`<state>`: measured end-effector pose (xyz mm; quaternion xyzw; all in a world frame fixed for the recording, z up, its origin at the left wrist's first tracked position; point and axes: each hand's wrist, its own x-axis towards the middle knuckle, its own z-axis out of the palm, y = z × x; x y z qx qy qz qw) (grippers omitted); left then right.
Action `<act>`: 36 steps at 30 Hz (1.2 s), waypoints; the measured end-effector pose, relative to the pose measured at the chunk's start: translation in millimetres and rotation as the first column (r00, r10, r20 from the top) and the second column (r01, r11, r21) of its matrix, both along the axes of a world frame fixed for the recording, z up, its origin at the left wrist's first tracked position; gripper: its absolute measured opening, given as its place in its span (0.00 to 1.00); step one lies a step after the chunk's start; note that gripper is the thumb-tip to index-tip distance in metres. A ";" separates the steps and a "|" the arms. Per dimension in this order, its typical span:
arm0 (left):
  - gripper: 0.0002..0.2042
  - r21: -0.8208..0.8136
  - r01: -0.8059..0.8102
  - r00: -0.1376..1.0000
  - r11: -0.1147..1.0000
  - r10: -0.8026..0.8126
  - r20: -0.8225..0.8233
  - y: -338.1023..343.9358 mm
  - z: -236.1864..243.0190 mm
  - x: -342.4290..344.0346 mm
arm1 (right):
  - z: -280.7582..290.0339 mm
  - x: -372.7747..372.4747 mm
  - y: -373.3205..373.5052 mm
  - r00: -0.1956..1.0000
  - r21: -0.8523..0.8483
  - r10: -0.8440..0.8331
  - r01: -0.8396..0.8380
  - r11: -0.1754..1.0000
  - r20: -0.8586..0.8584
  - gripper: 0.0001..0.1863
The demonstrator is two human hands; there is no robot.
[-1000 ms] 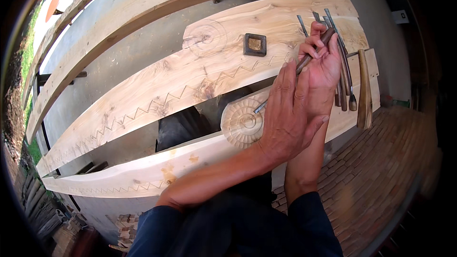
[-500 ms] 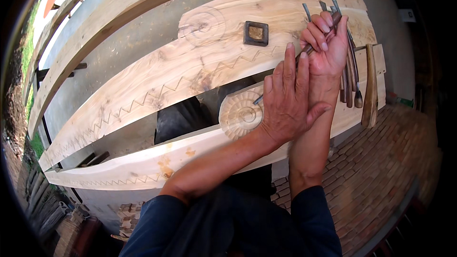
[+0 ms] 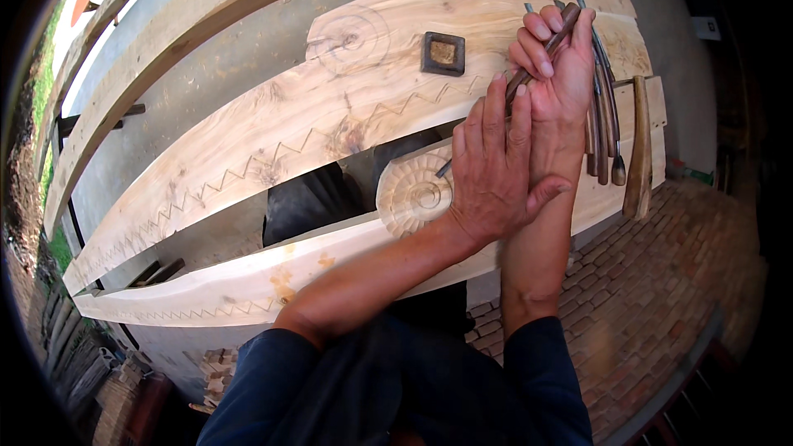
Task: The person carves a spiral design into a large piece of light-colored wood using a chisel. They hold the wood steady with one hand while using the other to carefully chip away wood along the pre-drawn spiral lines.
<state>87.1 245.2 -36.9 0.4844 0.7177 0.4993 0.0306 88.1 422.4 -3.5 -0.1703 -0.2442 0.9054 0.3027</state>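
- Gripping one chisel (image 3: 563,25) in the curled fingers of the right hand (image 3: 562,74), palm turned up, with the handle slanting across it and poking out past the fingers.
- Laying the left hand (image 3: 496,173) nearly flat over the lower part of the chisel and against the right wrist, fingers straight, thumb spread; impossible to tell how hard the palm presses.
- Showing a metal tip (image 3: 444,168), apparently of the same chisel, just left of the left hand, over the carved wheel (image 3: 415,196); unclear whether touching.
- Likely to handle as stiff and fairly light, perhaps slippery along the smooth wood; best held by the handle and steadied lower down, skin clear of the edge.
- Counting two long pale boards: one nearer board (image 3: 231,293) under the left hand, one farther board (image 3: 273,111) beyond its fingertips.
- Counting one carved wheel, plus one fainter ring pattern (image 3: 351,40) farther up and left of both hands.
- Counting one dark square block (image 3: 443,54) left of the right hand, one thick wooden handle (image 3: 637,153) right of the right wrist, and at least three loose tools (image 3: 619,169) between, partly hidden.
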 end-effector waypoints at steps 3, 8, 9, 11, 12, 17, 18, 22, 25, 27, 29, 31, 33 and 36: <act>0.55 0.019 0.006 1.000 1.000 -0.006 0.000 -0.4 -1.5 -0.5 | -1.1 -1.0 1.7 1.000 0.019 0.001 -0.001 1.000 0.021 0.33; 0.55 0.026 -0.005 1.000 1.000 0.005 0.008 -0.1 -1.7 -2.8 | -2.3 -6.3 1.8 0.999 0.035 -0.005 0.004 0.999 0.048 0.33; 0.55 0.028 -0.007 1.000 1.000 0.007 0.015 0.0 -1.5 -2.8 | -1.2 -7.6 1.5 0.998 0.043 -0.007 0.004 0.999 0.061 0.33; 0.55 0.031 -0.011 1.000 0.999 0.010 0.027 0.1 -1.1 -2.9 | -0.3 -9.5 0.4 0.996 0.063 -0.016 0.011 0.998 0.085 0.33; 0.55 0.030 -0.011 1.000 0.999 0.010 0.029 0.1 -0.7 -2.8 | 0.3 -9.9 0.1 0.995 0.075 -0.025 0.018 0.997 0.097 0.34; 0.56 0.037 -0.016 0.999 0.999 0.014 0.044 -0.2 -1.6 -3.6 | 7.5 -18.7 -8.4 0.972 0.144 -0.108 0.078 0.986 0.208 0.33; 0.56 0.037 -0.018 0.999 0.999 0.016 0.048 -0.1 -0.9 -3.8 | 10.5 -22.0 -11.2 0.962 0.152 -0.129 0.094 0.984 0.241 0.33; 0.58 0.034 -0.030 0.998 0.999 0.028 0.049 1.2 -0.8 -4.7 | 7.8 -29.2 -15.1 0.928 0.177 -0.169 0.115 0.978 0.331 0.33; 0.60 0.025 -0.032 0.999 0.999 0.031 0.039 1.8 0.2 -5.5 | 2.4 -33.2 -13.5 0.931 0.162 -0.158 0.109 0.981 0.330 0.32; 0.61 0.015 -0.028 0.999 0.999 0.028 0.032 2.2 2.2 -6.2 | 0.9 -33.7 -12.9 0.928 0.171 -0.143 0.088 0.981 0.343 0.32; 0.62 0.004 -0.022 0.999 1.000 0.021 0.024 2.0 3.4 -7.8 | -0.6 -34.2 -12.8 0.927 0.172 -0.140 0.083 0.982 0.348 0.32; 0.62 0.001 -0.025 0.999 1.000 0.025 0.020 2.1 2.9 -7.4 | -3.1 -35.2 -14.3 0.927 0.163 -0.148 0.096 0.982 0.345 0.32; 0.62 -0.002 -0.030 0.999 1.000 0.030 0.015 2.2 3.1 -7.6 | -4.5 -37.5 -14.0 0.934 0.152 -0.132 0.085 0.985 0.332 0.32; 0.62 -0.001 -0.036 0.999 0.999 0.036 0.005 2.8 4.3 -8.6 | -5.1 -39.0 -16.3 0.929 0.160 -0.148 0.098 0.982 0.340 0.31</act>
